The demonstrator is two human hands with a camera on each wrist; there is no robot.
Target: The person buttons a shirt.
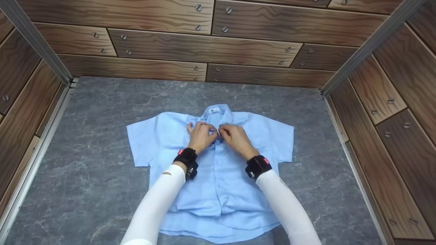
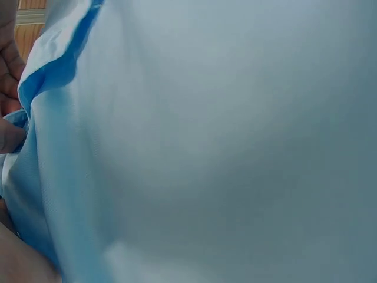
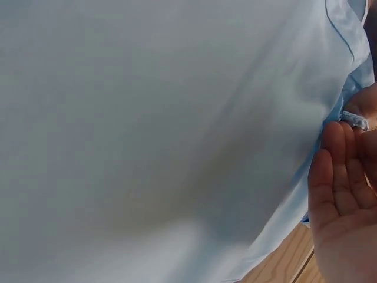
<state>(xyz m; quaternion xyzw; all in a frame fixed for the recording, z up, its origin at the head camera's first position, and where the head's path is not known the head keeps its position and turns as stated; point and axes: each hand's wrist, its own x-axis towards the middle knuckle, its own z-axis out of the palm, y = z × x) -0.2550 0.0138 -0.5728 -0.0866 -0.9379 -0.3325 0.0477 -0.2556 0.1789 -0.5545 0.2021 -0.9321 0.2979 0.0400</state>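
A light blue short-sleeved shirt [image 1: 194,194] lies front up and spread out, its collar [image 1: 226,115] at the far side. Just below the collar, my left hand [image 1: 203,135] pinches the edge of the front placket. My right hand [image 1: 236,137] meets it from the other side, thumb and fingertips pinching the cloth there. The fingertips of both hands nearly touch. Blurred shirt cloth [image 3: 147,118] fills most of the right wrist view, with a small folded bit of fabric between fingers at its right edge. Any button at the fingertips is too small to make out.
The shirt lies on a dark grey marbled tabletop [image 1: 85,190]. Wood-patterned panels [image 1: 170,44] stand at the back and both sides, with metal rails [image 1: 37,44] along the corners. Black wrist straps [image 1: 259,166] and white sleeves [image 1: 153,204] cover the forearms above the shirt.
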